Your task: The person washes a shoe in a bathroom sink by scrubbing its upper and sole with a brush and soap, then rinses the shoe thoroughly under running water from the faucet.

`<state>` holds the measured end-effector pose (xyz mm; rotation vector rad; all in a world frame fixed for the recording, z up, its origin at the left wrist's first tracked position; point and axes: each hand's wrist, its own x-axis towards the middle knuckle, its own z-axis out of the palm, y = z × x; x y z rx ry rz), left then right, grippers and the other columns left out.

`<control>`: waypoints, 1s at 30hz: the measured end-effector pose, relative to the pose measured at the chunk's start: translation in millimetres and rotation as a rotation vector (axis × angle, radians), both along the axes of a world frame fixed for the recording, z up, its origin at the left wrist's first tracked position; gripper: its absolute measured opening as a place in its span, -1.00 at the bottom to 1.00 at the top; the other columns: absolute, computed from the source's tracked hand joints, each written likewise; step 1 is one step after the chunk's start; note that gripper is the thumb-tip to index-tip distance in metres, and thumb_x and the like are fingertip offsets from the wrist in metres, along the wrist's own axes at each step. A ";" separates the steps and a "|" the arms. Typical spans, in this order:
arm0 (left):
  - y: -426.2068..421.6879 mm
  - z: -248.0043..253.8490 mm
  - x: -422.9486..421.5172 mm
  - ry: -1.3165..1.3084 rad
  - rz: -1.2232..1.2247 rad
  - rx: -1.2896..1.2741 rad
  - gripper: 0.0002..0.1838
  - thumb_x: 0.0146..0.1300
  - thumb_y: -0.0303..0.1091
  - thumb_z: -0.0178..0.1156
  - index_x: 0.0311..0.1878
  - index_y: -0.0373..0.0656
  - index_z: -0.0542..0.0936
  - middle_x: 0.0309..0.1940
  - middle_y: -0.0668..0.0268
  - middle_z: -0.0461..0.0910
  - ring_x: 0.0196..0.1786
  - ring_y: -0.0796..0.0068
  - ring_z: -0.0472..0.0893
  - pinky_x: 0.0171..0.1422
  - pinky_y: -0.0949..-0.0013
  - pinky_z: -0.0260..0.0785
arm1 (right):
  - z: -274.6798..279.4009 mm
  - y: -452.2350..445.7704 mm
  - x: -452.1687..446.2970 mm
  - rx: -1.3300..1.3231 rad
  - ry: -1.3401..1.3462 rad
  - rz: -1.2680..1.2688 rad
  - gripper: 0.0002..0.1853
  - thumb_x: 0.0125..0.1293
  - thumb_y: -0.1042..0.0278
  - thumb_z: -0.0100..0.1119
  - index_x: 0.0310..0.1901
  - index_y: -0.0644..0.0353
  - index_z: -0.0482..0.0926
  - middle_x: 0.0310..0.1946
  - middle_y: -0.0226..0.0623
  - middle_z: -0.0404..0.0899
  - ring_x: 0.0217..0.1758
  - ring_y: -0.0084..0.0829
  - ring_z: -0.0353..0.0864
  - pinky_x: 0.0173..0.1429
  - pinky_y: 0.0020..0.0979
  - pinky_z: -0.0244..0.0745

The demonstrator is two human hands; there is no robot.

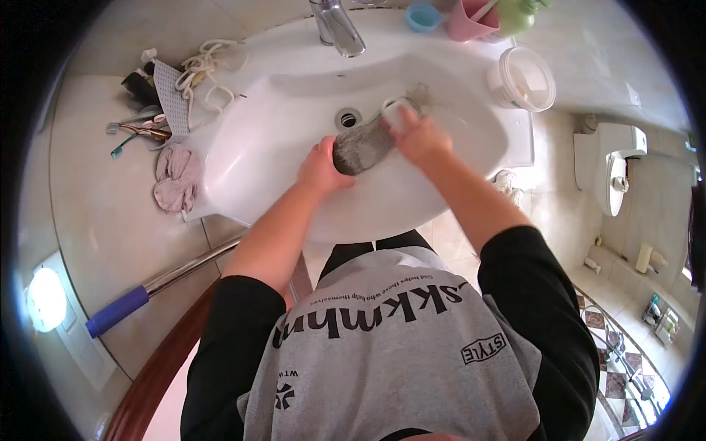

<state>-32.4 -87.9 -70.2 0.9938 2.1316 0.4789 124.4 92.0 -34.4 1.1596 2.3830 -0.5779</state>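
Grey shoe-shaped item (362, 148) held above sink (257, 140); step judged as rubbing.
Left hand (321, 170): fingers clasp its near end, forearm slanting inward. Right hand (423, 138), blurred: fingers appear closed on a pale block (397, 117) at the far end, forearm angled across. Another stroke would call for firm left-side support.

- The head camera looks steeply down from the person's head, facing forward over the sink (250, 158).
- The shirt (397, 353) fills the bottom, closest to the lens; the left hand (320, 173) and right hand (421, 136) lie at arm's reach, near the centre.
- The faucet (340, 31) marks the top edge.
- The wide, round view bends its edges, taking in the toilet (607, 165), farther off at right.
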 end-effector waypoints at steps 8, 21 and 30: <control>4.5 45.5 -79.9 0.374 -0.407 -0.176 0.05 -0.21 -0.25 0.55 0.45 -0.01 0.27 0.36 0.04 0.38 0.43 0.03 0.35 0.47 0.06 0.28 | 52.3 45.4 12.5 -0.007 0.074 -0.136 -0.25 0.42 -0.26 -0.03 0.53 -0.18 0.06 0.27 -0.02 0.48 0.28 -0.02 0.55 0.26 -0.06 0.50; 71.6 17.8 67.9 0.376 -0.367 0.057 -0.15 -0.14 -0.20 0.45 0.34 -0.10 0.43 0.40 0.09 0.33 0.55 0.02 0.18 0.64 -0.13 -0.08 | 56.2 49.6 -15.7 -0.118 0.311 0.153 -0.27 0.34 -0.18 0.14 0.49 -0.23 0.20 0.29 -0.05 0.47 0.26 0.02 0.55 0.26 -0.07 0.49; -25.3 27.5 33.7 0.291 -0.645 0.427 -0.40 -0.05 -0.12 0.35 0.12 -0.10 0.53 0.21 0.15 0.49 0.40 0.11 0.39 0.51 -0.05 0.19 | 37.5 -17.2 -60.8 -0.256 0.300 0.399 -0.39 0.41 -0.19 0.05 0.45 -0.37 0.25 0.21 -0.04 0.48 0.19 0.02 0.59 0.21 -0.05 0.53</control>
